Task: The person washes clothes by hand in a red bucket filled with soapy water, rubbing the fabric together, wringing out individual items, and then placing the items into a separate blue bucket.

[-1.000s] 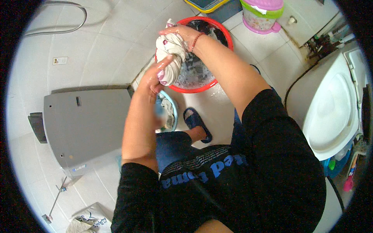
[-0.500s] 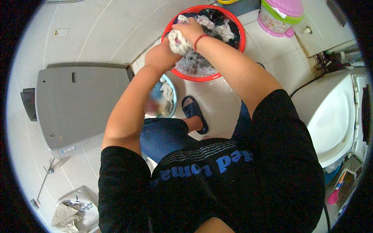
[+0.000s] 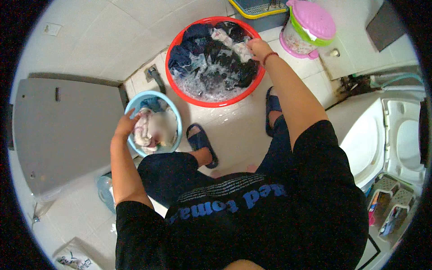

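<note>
A red basin (image 3: pixel 215 105) holds dark, wet laundry (image 3: pixel 198 42) in sudsy water, with pale cloth on top. At its right side, my right hand (image 3: pixel 259 48), with a red beaded bracelet at the wrist, has its fingers closed on a white wet cloth (image 3: pixel 243 52); the fingertips are partly hidden. Down to the left stands a light blue basin (image 3: pixel 180 123). Inside lies a white garment with pinkish marks (image 3: pixel 143 128), beside blue cloth (image 3: pixel 154 104). Over that basin's left rim is my left hand (image 3: pixel 127 124), open, its fingers apart beside the white garment.
A grey, box-shaped appliance (image 3: pixel 74 130) stands at the left. Beyond the red basin are a pink-lidded bucket (image 3: pixel 310 20) and a grey box with a yellow rim (image 3: pixel 261 15). The toilet (image 3: pixel 366 139) is at the right. A dark hose (image 3: pixel 156 78) runs beside the red basin.
Both hands held a twisted white garment over the red basin. The left has moved down-left to the light blue basin, where the garment now lies; the right has gone to a white cloth.
</note>
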Action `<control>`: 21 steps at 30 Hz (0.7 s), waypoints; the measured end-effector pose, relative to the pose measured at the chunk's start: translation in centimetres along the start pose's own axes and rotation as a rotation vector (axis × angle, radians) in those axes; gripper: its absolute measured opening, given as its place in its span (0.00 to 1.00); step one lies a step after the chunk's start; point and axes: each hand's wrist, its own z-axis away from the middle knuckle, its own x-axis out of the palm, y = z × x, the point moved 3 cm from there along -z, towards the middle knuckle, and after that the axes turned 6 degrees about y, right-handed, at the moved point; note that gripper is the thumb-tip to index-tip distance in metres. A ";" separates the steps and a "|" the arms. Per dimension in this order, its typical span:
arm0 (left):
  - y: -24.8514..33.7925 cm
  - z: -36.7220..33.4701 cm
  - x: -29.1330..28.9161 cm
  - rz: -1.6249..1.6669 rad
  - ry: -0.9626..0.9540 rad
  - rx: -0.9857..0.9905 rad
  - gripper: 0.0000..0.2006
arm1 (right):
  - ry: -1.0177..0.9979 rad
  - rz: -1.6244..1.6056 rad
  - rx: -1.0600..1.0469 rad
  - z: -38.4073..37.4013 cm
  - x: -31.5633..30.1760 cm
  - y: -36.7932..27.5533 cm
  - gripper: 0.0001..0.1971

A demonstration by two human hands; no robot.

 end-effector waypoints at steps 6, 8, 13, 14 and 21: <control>13.1 3.3 2.7 0.152 0.049 0.367 0.25 | -0.035 0.500 -0.059 -5.0 4.0 8.4 0.24; 14.9 4.3 3.7 -0.164 -0.058 0.409 0.28 | 0.120 0.450 -0.107 -6.1 6.1 9.3 0.28; 14.7 2.8 4.2 -0.078 -0.216 0.345 0.28 | 0.185 0.843 -0.025 -7.3 12.8 10.7 0.30; 14.6 2.5 4.0 -0.084 -0.177 0.342 0.28 | 0.233 0.387 0.203 -7.6 14.8 10.9 0.29; 14.5 1.9 5.3 -0.118 -0.183 0.431 0.29 | -0.056 0.350 0.273 -5.2 19.2 12.9 0.29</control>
